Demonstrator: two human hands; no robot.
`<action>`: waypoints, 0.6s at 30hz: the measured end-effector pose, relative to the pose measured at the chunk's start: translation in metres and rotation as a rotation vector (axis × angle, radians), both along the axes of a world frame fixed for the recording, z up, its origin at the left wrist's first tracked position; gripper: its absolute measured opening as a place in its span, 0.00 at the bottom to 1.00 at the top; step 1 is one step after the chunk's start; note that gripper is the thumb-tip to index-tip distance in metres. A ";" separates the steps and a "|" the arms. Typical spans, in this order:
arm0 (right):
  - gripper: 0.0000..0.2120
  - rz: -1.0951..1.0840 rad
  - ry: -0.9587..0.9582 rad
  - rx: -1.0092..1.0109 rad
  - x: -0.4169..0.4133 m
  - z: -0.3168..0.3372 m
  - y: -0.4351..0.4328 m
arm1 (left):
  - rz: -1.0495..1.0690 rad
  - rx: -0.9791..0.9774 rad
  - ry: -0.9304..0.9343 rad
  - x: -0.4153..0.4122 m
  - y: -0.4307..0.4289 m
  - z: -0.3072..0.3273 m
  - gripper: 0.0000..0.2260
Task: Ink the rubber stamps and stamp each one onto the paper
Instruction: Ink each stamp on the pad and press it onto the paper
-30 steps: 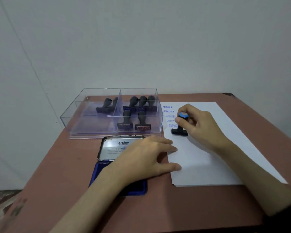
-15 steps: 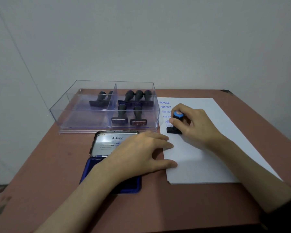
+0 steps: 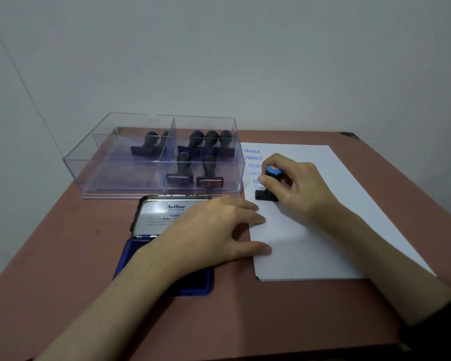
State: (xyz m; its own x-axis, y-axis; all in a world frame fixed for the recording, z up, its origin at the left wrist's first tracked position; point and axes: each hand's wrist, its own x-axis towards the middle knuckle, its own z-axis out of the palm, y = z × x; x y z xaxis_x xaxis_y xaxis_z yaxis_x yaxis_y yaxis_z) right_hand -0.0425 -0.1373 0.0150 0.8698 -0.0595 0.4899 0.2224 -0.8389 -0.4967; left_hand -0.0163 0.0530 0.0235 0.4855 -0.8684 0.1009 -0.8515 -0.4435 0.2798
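Note:
My right hand (image 3: 300, 188) grips a black rubber stamp with a blue cap (image 3: 267, 187), its base pressed flat on the white paper (image 3: 336, 204) near the left edge. Blue prints reading FRAGILE and AMENDED (image 3: 253, 162) run down the sheet above the stamp. My left hand (image 3: 208, 230) lies flat, fingers straight, with fingertips on the paper's left edge and palm over the open blue ink pad (image 3: 167, 261). The pad's metal Artline lid (image 3: 164, 214) stands hinged back.
A clear plastic tray (image 3: 151, 162) with a divider sits at the back left of the reddish table (image 3: 63, 256); several black-handled stamps stand in it. A white wall is right behind the table.
The stamp in my right hand stays pressed on the paper at the same spot. My left hand has not shifted. The view itself has tilted slightly.

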 end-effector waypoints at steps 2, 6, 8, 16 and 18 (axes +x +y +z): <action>0.06 0.004 -0.009 -0.003 -0.001 0.000 0.000 | -0.002 -0.002 0.001 0.000 -0.001 0.000 0.25; 0.05 0.003 -0.013 -0.007 0.000 -0.001 0.000 | -0.003 0.005 0.000 0.000 -0.001 0.001 0.25; 0.05 -0.001 -0.017 -0.010 0.000 -0.001 0.001 | -0.003 0.005 -0.003 0.000 0.000 0.001 0.25; 0.05 -0.006 -0.004 -0.015 -0.001 -0.001 0.002 | -0.001 0.020 -0.007 -0.001 -0.001 0.001 0.25; 0.05 -0.009 0.004 -0.009 -0.002 -0.001 0.002 | -0.001 0.020 -0.008 -0.001 -0.001 0.002 0.25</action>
